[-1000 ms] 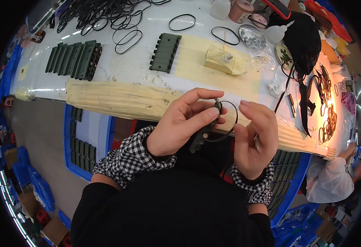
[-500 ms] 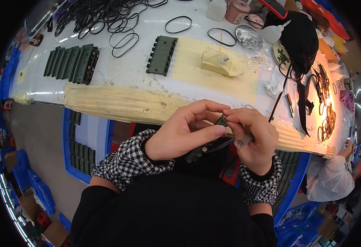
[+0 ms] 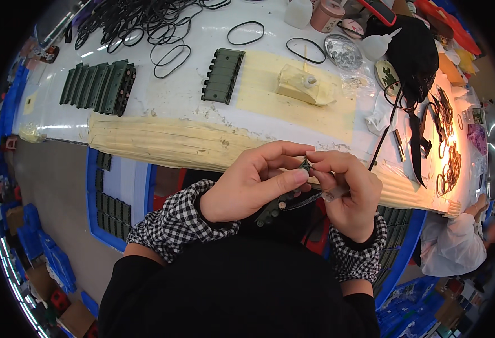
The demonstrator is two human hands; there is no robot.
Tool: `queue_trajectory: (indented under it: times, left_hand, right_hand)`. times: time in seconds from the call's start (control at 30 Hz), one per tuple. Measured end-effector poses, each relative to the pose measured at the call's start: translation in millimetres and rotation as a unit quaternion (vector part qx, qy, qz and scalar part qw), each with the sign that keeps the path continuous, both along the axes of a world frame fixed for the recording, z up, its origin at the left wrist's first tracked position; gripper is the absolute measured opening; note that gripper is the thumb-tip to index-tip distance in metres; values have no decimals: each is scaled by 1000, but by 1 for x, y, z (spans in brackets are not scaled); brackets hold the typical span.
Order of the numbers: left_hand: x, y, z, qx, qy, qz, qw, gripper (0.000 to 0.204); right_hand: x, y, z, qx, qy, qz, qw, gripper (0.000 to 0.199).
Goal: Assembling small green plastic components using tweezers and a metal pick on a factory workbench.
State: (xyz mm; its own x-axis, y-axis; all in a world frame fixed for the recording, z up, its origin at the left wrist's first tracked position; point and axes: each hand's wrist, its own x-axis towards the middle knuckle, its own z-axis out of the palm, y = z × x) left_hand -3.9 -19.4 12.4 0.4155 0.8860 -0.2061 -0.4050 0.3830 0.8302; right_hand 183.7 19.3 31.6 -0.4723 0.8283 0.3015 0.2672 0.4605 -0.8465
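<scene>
Close to the table's front edge, my left hand (image 3: 250,183) is closed around a dark green plastic model part (image 3: 269,214). Small round wheels show on its lower end, below my fingers; most of its middle is hidden. Its narrow tip (image 3: 306,164) sticks out between my left thumb and forefinger. My right hand (image 3: 350,194) pinches at that tip, its thumb and forefinger touching the part. A small whitish translucent item (image 3: 331,195) sits against the lower fingers of my right hand; its kind is unclear.
Green slatted parts stand in a row (image 3: 98,87) and a shorter block (image 3: 222,76) on the table. Black rubber bands (image 3: 146,25) lie heaped behind. A tape-covered block (image 3: 304,84), bottles (image 3: 298,14) and a lamp-lit band pile (image 3: 449,169) are rightward. Blue-rimmed trays (image 3: 92,208) flank me; a co-worker's sleeve (image 3: 453,242) shows right.
Both hands stay nearly in place, lowered very slightly. The green part has tilted a little between my fingers.
</scene>
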Motion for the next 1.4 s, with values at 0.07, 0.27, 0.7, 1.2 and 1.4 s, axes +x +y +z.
queue_trajectory:
  times: [0.07,0.27,0.7,1.2,1.4]
  left_hand:
    - [1,-1,0,-5,-3,10,1000,42]
    - [2,-3,-1,24,20,32,999,43]
    - [4,-6,1,30,33,46,998,42]
    - [6,-5,-2,24,18,93,995,42]
    - [5,-5,-1,17,28,76,997,43]
  right_hand:
    - [-1,-3,-5,21,13,-8,1000,11]
    - [-6,-7,-13,107,15,-37,993,13]
    - [-11,-16,-21,54,69,-78,993,10]
    - [-15,-23,-16,-35,90,-60,993,15]
    - [-16,-20,-19,-132,165,-68,975,14]
